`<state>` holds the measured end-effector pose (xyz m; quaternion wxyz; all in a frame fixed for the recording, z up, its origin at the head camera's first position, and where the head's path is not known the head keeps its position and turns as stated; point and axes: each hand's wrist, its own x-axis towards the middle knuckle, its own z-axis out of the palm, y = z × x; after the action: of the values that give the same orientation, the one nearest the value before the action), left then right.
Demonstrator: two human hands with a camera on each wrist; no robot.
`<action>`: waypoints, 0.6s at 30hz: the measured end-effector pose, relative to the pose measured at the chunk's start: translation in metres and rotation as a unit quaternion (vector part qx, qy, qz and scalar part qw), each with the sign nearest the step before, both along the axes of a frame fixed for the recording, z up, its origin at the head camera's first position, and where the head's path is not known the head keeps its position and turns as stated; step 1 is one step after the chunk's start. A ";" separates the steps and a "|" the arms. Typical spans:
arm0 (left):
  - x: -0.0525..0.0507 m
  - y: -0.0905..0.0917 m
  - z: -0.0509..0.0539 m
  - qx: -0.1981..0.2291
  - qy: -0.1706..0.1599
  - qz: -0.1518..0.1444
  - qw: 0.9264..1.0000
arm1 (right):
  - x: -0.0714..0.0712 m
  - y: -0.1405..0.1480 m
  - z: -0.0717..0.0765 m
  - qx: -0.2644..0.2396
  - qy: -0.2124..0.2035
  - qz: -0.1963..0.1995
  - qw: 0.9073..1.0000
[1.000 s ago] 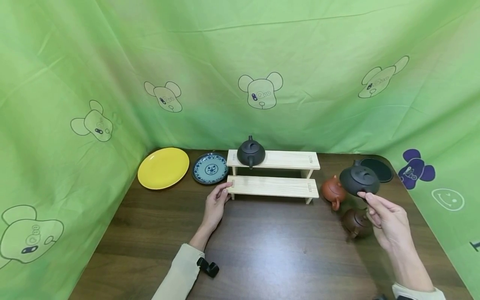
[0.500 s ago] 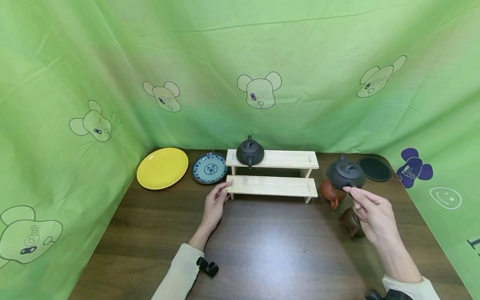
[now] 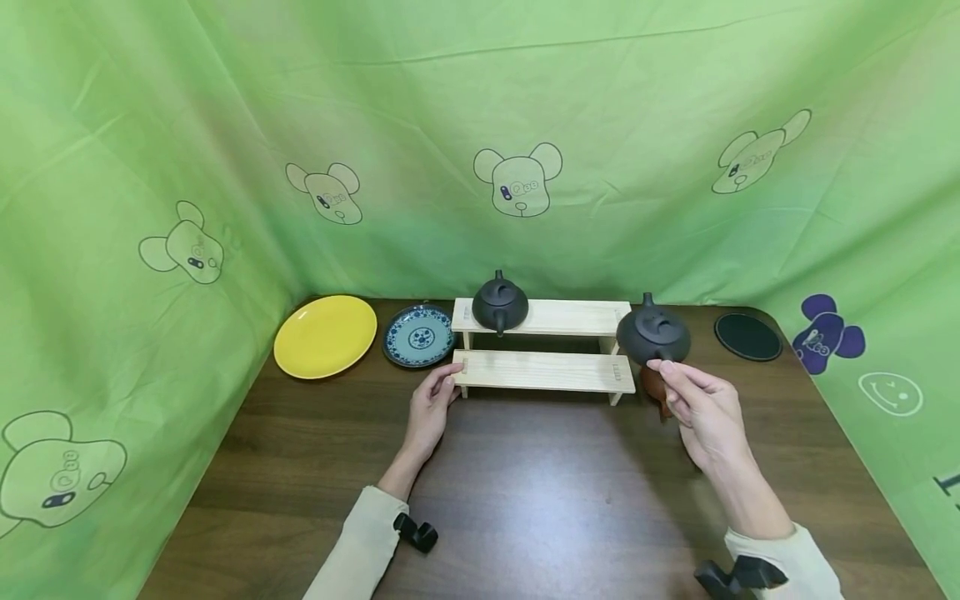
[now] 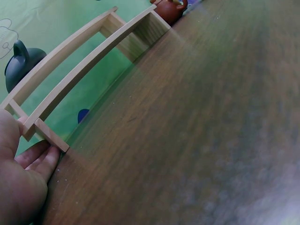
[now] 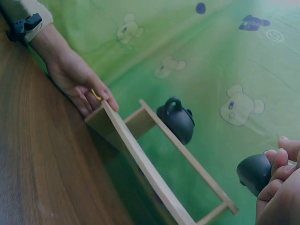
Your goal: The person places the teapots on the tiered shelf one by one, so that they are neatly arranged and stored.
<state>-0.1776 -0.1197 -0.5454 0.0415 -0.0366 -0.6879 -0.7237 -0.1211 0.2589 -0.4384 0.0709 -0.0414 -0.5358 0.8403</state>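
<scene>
Teapot (image 3: 653, 335) | right grip (image 3: 708, 417) pinching it aloft | left grip (image 3: 429, 414) holding shelf (image 3: 543, 371)

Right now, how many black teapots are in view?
2: one black teapot stands left on the rear wooden shelf; the other black teapot is held in the right grip. More could be hidden behind it.

held teapot (image 5: 254, 172) partly hidden

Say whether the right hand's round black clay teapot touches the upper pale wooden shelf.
Apart: the right wrist view shows green cloth between teapot and shelf.
</scene>
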 end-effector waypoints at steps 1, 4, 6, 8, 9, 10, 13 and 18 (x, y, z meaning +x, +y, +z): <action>0.000 0.000 0.000 0.000 0.000 0.001 1.000 | -0.001 -0.003 0.001 0.002 -0.001 -0.001 1.000; 0.000 0.000 0.000 -0.004 0.000 0.003 1.000 | -0.006 -0.011 0.003 -0.004 -0.001 0.000 1.000; 0.000 0.001 0.000 -0.006 0.000 0.002 1.000 | -0.009 -0.015 0.003 -0.003 -0.001 -0.001 1.000; 0.000 0.001 0.000 -0.006 -0.001 0.000 1.000 | -0.011 -0.019 0.003 -0.001 -0.003 -0.001 1.000; 0.000 0.001 0.001 -0.006 -0.001 0.000 1.000 | -0.013 -0.021 0.002 0.000 -0.005 -0.002 1.000; 0.000 0.001 0.001 -0.007 -0.002 -0.001 1.000 | -0.014 -0.023 0.002 0.001 -0.006 -0.002 1.000; 0.000 0.001 0.000 -0.002 -0.001 0.000 1.000 | -0.020 -0.029 0.001 0.002 -0.009 -0.003 1.000; 0.000 0.001 0.000 -0.003 0.002 0.000 1.000 | -0.030 -0.037 0.001 0.003 -0.010 -0.005 1.000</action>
<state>-0.1774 -0.1191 -0.5456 0.0429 -0.0381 -0.6900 -0.7215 -0.1512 0.2223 -0.4370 0.0694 -0.0526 -0.5387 0.8380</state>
